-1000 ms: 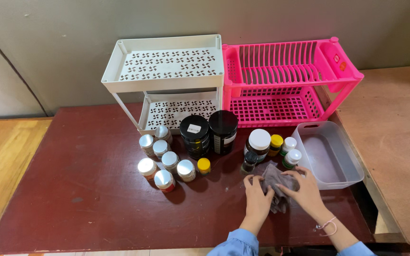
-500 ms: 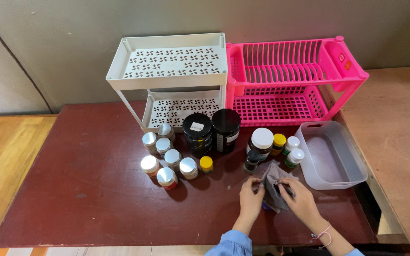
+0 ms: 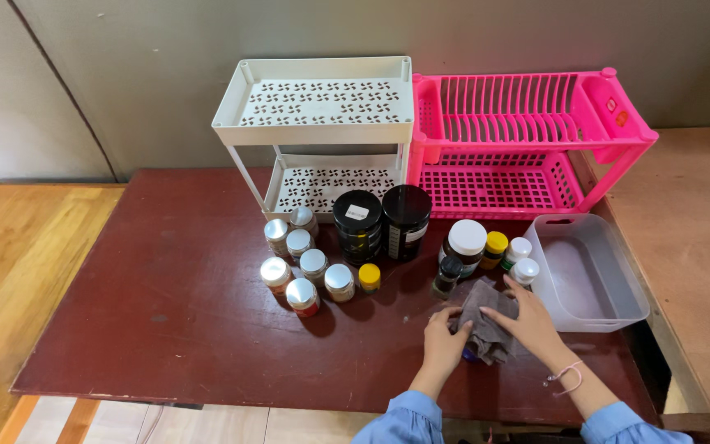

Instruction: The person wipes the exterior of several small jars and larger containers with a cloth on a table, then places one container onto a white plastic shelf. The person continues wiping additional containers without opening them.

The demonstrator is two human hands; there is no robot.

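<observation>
A: Where is the cloth point(image 3: 486, 325) sitting right now?

B: It is lying bunched on the surface point(image 3: 174, 304), between the two hands, with the right hand point(image 3: 527, 322) resting over its right side and the left hand point(image 3: 444, 341) touching its left edge.

A: What is changing compared with a moment ago?

B: A second ago both hands were flat on the cloth; half a second ago they were pinching it up between them. Now the right hand is spreading over it again, and something small and dark blue is peeking out beneath the cloth, just beside the left hand. I am judging that the cloth is being wrapped or rubbed around that small thing, though I cannot tell what it is.

A: How are the hands set?

B: The right hand is lying fairly open, fingers fanned across the cloth and pressing it down. The left hand is curling, fingertips closing on the cloth's edge.

A: And around them?

B: Just beyond the right hand, small bottles point(image 3: 518, 259) are standing beside a grey tub point(image 3: 610, 316). Beyond the left hand, two black jars point(image 3: 384, 222) are standing, with silver-capped jars point(image 3: 306, 271) further to its left. Behind everything, a white rack point(image 3: 322, 136) and a pink rack point(image 3: 527, 140) are standing against the wall.
</observation>
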